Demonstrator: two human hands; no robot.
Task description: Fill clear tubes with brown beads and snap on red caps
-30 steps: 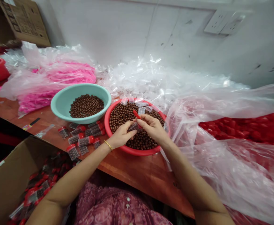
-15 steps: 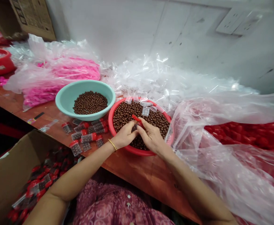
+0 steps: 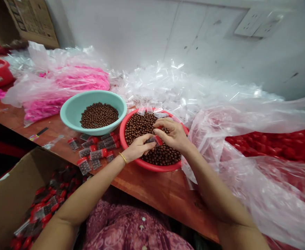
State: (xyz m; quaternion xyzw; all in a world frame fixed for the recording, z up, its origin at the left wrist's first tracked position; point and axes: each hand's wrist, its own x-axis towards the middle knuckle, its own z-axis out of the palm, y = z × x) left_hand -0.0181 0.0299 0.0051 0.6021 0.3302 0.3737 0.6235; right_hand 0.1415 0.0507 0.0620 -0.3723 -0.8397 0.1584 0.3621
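My left hand [image 3: 138, 148] pinches a small clear container with a red cap [image 3: 156, 139], and dark contents show through its wall. Its capped end points right. My right hand [image 3: 174, 135] is just above and to the right, with thumb and fingers curved. A small piece of red shows between them, but what it belongs to is partly hidden. Both hands are over a red basin [image 3: 152, 167] of round brown balls [image 3: 165, 156]. Clear empty containers [image 3: 149, 109] lie along the basin's back rim.
A turquoise basin [image 3: 71, 107] of brown balls stands left. Several filled red-capped containers [image 3: 98, 153] lie before it; more fill a cardboard box [image 3: 14, 180]. Clear empties [image 3: 194, 86] are heaped behind. A plastic bag [image 3: 209, 139] holds red pieces [image 3: 272, 144] at right; pink pieces [image 3: 84, 81] are far left.
My right hand has moved up and away from my left hand, which keeps the container. The container's red cap now shows at its right end. The view has shifted slightly.
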